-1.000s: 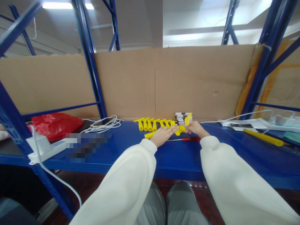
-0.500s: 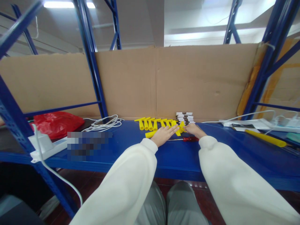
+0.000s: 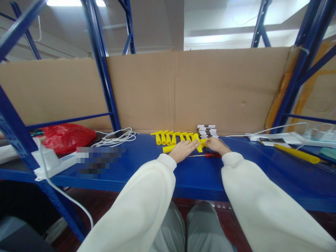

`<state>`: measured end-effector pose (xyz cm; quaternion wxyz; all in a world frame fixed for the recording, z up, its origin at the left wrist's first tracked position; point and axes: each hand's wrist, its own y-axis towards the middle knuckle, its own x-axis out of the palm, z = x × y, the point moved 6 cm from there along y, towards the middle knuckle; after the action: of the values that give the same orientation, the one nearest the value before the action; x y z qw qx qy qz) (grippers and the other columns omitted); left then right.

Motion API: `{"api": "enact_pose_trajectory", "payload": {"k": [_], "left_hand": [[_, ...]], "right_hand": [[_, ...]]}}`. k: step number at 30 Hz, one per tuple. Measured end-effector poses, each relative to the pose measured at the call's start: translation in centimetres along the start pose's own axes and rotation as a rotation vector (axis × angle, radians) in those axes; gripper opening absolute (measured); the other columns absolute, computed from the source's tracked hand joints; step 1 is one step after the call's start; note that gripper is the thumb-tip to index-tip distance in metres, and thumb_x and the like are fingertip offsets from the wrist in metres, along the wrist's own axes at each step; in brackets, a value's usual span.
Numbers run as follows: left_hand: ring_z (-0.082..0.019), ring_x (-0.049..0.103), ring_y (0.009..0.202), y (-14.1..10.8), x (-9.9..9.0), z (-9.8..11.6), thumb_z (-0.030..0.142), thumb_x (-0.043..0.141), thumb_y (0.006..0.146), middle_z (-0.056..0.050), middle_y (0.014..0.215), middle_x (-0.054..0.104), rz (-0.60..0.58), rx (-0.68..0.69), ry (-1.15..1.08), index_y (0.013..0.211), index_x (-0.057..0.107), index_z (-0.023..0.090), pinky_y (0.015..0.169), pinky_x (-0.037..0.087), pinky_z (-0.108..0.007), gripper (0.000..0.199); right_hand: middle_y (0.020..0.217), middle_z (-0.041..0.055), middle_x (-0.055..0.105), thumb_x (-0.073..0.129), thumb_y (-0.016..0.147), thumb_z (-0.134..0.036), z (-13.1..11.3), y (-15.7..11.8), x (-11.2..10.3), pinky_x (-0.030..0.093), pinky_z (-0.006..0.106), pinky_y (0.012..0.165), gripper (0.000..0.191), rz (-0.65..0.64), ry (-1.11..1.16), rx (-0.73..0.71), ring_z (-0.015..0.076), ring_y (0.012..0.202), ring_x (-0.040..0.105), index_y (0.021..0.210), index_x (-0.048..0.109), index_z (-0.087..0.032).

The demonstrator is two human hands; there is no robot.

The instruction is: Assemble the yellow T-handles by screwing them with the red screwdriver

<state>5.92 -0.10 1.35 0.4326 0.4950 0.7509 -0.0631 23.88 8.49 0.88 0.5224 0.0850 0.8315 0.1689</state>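
Observation:
A yellow T-shaped plastic piece [image 3: 168, 149] lies sideways under my left hand [image 3: 184, 149]. Its round handle sticks out to the left, its crossbar to the right of my fingers. My left hand holds it down with fingers stretched over it. My right hand [image 3: 214, 144] is closed in a pinch on a small yellow part [image 3: 203, 142] at the crossbar; its exact shape is partly hidden. Just below lies a screwdriver [image 3: 211, 155] with a red handle. Behind my hands stand several similar yellow pieces [image 3: 164, 139] in a row.
White and dark stacked pieces [image 3: 207, 131] sit against the cardboard wall [image 3: 147, 91]. At left are a coiled white cable [image 3: 118, 138], a power strip [image 3: 61, 162] and a red bag [image 3: 69, 138]. A long yellow object [image 3: 298, 154] and another strip [image 3: 312, 140] lie right.
The small yellow part at the crossbar has turned and now shows less beside my right fingers. My right fingers have shifted slightly left. My left hand stays in place.

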Motion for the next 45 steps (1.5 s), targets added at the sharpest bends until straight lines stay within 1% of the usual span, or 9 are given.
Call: {"api": "enact_pose_trajectory", "payload": {"k": [5,9,12,17,23,28,32,38,45], "left_hand": [[-0.021,0.058,0.126,0.0,-0.2,-0.1,0.002,0.039,0.095,-0.012,0.159,0.040,0.010,-0.007,-0.011,0.152,0.040,0.023,0.096,0.052,-0.038,0.061],[-0.021,0.058,0.127,0.0,-0.1,-0.2,0.004,0.040,0.095,-0.012,0.159,0.039,0.008,-0.018,-0.026,0.155,0.035,0.026,0.098,0.052,-0.039,0.064],[-0.021,0.058,0.127,0.0,-0.2,-0.2,0.004,0.039,0.095,-0.013,0.159,0.040,0.007,-0.030,-0.034,0.155,0.035,0.025,0.098,0.052,-0.039,0.064],[-0.022,0.059,0.124,-0.1,-0.7,-0.3,0.002,0.037,0.095,-0.015,0.157,0.042,0.019,-0.038,-0.038,0.155,0.035,0.020,0.094,0.053,-0.037,0.062],[-0.020,0.059,0.124,-0.1,-0.9,-0.4,0.001,0.034,0.095,-0.014,0.157,0.042,0.030,-0.053,-0.044,0.155,0.034,0.018,0.094,0.051,-0.034,0.062],[-0.020,0.060,0.120,-0.1,-1.0,-0.5,0.001,0.034,0.094,-0.013,0.160,0.038,0.038,-0.073,-0.054,0.155,0.034,0.018,0.091,0.052,-0.034,0.064],[-0.021,0.060,0.118,-0.1,-1.3,-0.6,-0.002,0.035,0.091,-0.009,0.163,0.034,0.030,-0.101,-0.048,0.154,0.037,0.020,0.089,0.053,-0.035,0.066],[-0.021,0.060,0.115,-0.1,-1.7,-0.6,0.001,0.038,0.092,-0.007,0.164,0.031,0.007,-0.103,-0.094,0.151,0.042,0.026,0.086,0.053,-0.033,0.065],[-0.021,0.060,0.117,-0.1,-1.7,-0.2,0.004,0.040,0.094,-0.008,0.162,0.035,0.031,-0.042,-0.114,0.149,0.045,0.027,0.094,0.052,-0.035,0.060]], "right_hand": [[0.081,0.0091,0.076,0.056,0.082,-0.015,-0.8,-0.3,-1.0,0.050,0.024,0.071,0.019,0.050,0.054,0.039,0.0194,0.078,0.069,0.075,0.073,-0.016],[0.071,0.0071,0.072,0.054,0.082,-0.016,-1.7,-0.6,-1.8,0.050,0.026,0.068,0.020,0.092,0.278,0.077,0.0174,0.068,0.066,0.068,0.067,-0.016],[0.059,0.0029,0.065,0.055,0.084,-0.020,-2.5,-1.2,-1.4,0.047,0.024,0.059,0.022,0.003,0.522,0.099,0.0138,0.056,0.059,0.063,0.061,-0.017],[0.060,-0.0002,0.062,0.063,0.085,-0.037,-4.7,-2.4,0.0,0.043,0.023,0.055,0.024,-0.266,0.860,-0.005,0.0110,0.052,0.052,0.072,0.064,-0.017],[0.064,-0.0002,0.062,0.064,0.082,-0.040,-5.2,-2.5,0.7,0.040,0.023,0.053,0.023,-0.274,0.939,-0.002,0.0107,0.055,0.052,0.078,0.062,-0.017],[0.065,0.0020,0.065,0.064,0.080,-0.034,-4.5,-2.0,0.1,0.045,0.024,0.055,0.018,-0.156,0.933,0.064,0.0135,0.058,0.058,0.073,0.064,-0.017],[0.066,0.0034,0.067,0.068,0.080,-0.030,-3.1,-1.7,-2.0,0.048,0.024,0.054,0.016,0.056,0.963,0.194,0.0139,0.057,0.060,0.071,0.065,-0.017],[0.047,-0.0035,0.052,0.071,0.083,-0.021,-0.5,-2.7,-4.4,0.032,0.017,0.036,0.029,0.419,1.056,0.444,0.0063,0.039,0.041,0.060,0.054,-0.018],[0.042,-0.0070,0.041,0.059,0.091,-0.015,1.4,-3.5,-4.6,0.025,0.016,0.030,0.037,0.571,1.173,0.626,0.0058,0.035,0.033,0.058,0.043,-0.021]]}}
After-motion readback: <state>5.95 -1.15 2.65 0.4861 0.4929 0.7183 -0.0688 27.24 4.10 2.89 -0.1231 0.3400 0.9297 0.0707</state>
